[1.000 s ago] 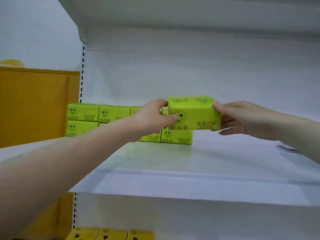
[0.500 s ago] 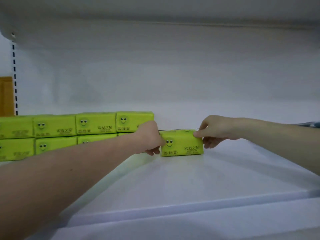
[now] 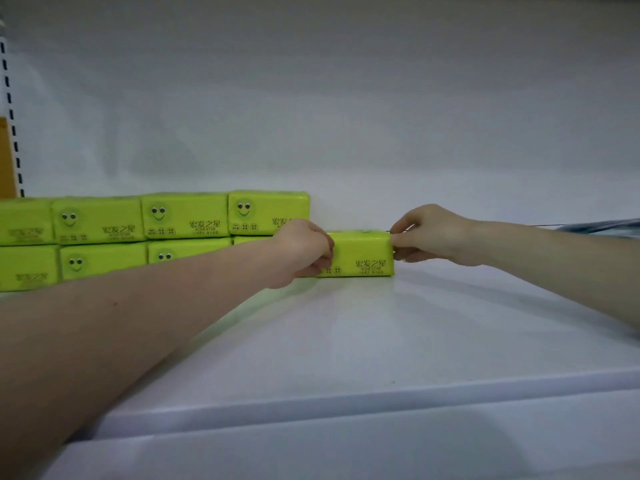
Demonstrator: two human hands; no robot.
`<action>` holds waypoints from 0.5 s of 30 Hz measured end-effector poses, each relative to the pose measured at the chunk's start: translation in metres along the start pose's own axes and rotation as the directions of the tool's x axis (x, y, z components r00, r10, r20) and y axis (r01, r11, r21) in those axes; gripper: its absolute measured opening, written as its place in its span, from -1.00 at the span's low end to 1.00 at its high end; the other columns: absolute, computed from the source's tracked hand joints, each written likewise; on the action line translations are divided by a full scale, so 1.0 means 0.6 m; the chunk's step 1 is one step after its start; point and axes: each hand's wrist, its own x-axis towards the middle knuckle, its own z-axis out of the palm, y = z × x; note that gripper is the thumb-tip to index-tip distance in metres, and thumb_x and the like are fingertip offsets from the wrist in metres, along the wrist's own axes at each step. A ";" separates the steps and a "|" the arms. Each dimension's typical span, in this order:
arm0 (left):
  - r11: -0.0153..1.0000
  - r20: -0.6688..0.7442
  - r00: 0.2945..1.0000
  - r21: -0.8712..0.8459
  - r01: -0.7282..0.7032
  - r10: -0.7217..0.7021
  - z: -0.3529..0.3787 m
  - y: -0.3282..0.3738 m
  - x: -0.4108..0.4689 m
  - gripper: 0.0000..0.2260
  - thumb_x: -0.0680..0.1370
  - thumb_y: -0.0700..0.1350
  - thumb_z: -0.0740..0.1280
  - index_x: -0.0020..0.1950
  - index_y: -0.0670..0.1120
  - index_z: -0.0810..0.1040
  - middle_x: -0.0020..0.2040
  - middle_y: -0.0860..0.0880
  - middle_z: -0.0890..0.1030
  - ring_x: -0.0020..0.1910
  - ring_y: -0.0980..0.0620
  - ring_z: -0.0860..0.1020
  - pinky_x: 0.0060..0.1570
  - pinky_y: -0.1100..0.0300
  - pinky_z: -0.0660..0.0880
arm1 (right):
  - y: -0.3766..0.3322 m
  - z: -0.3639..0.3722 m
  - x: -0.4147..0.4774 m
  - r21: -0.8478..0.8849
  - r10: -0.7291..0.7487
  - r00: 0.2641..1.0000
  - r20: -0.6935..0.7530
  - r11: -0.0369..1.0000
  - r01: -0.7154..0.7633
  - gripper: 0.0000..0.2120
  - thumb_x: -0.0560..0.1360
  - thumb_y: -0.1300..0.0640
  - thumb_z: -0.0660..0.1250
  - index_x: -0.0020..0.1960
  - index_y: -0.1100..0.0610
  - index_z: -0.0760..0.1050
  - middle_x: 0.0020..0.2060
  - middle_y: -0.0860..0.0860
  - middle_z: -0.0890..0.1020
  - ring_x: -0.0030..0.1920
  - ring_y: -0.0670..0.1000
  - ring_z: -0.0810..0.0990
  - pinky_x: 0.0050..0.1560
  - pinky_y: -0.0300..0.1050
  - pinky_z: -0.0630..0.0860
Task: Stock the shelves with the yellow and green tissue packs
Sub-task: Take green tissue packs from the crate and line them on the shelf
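A yellow-green tissue pack (image 3: pixel 363 252) lies on the white shelf (image 3: pixel 346 341) at the back wall, at the right end of the bottom row. My left hand (image 3: pixel 304 251) grips its left end, covering the smiley face. My right hand (image 3: pixel 426 233) pinches its right end with curled fingers. To the left, a two-high stack of matching tissue packs (image 3: pixel 156 233) lines the back of the shelf; the lower row is partly hidden behind my left forearm.
The shelf's back wall (image 3: pixel 346 133) rises behind the packs, and the shelf above casts shade along the top. A slotted upright (image 3: pixel 12 126) runs down the left edge. Bare shelf surface stretches to the right of the held pack and toward the front lip (image 3: pixel 346 410).
The pack came down from mid-air onto the shelf beside the stacked rows. Both hands stayed on its ends, and the view has moved closer in.
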 end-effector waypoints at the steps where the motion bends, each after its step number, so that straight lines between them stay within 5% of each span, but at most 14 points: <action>1: 1.000 0.008 1.000 0.015 0.009 -0.009 0.001 -0.001 0.001 -0.84 0.56 -0.33 0.17 -0.13 -0.13 0.47 -0.10 -0.14 0.50 -0.12 -0.05 0.47 -0.22 0.25 0.47 | 0.003 0.003 0.004 0.004 0.002 1.000 0.006 1.000 -0.002 -0.79 0.55 0.29 0.24 0.17 0.30 0.45 -0.01 0.18 0.60 -0.09 0.04 0.60 -0.07 -0.22 0.56; 5: 0.997 0.039 0.999 0.073 0.016 -0.019 0.003 -0.003 0.003 -0.87 0.57 -0.30 0.16 -0.03 -0.11 0.44 -0.04 -0.11 0.44 -0.07 -0.03 0.42 -0.22 0.24 0.44 | 0.017 0.016 0.016 0.041 0.020 0.998 0.054 0.999 -0.022 -0.66 0.56 0.32 0.18 0.33 0.29 0.35 0.22 0.17 0.52 0.20 0.06 0.54 0.12 -0.22 0.44; 10: 0.980 0.027 1.000 0.199 0.009 -0.015 -0.008 0.008 -0.010 -0.92 0.60 -0.26 0.18 -0.01 -0.12 0.45 -0.01 -0.07 0.48 -0.01 0.01 0.45 0.14 0.11 0.46 | 0.025 0.024 0.012 0.013 0.006 0.999 0.049 1.000 -0.007 -0.51 0.57 0.27 0.17 0.47 0.18 0.16 0.32 0.10 0.42 0.30 0.06 0.43 0.22 -0.17 0.38; 13: 0.974 -0.008 1.000 0.227 -0.024 0.026 -0.023 0.021 -0.035 -0.88 0.61 -0.23 0.16 -0.07 -0.10 0.45 0.02 -0.10 0.51 -0.08 0.02 0.51 -0.02 0.12 0.49 | 0.000 0.012 -0.008 -0.220 -0.110 0.993 -0.038 0.970 0.099 -0.56 0.57 0.13 0.23 0.42 0.14 0.28 0.31 0.07 0.41 0.30 0.06 0.39 0.20 -0.17 0.30; 15: 0.969 -0.001 0.998 0.239 -0.058 0.060 -0.038 0.030 -0.054 -0.90 0.61 -0.20 0.15 0.02 -0.11 0.46 0.06 -0.11 0.54 -0.03 0.01 0.52 -0.10 0.16 0.47 | -0.029 -0.002 -0.031 -0.194 -0.185 0.981 -0.065 0.966 0.170 -0.68 0.55 0.12 0.26 0.29 0.15 0.42 0.22 0.05 0.49 0.26 0.06 0.46 0.18 -0.16 0.37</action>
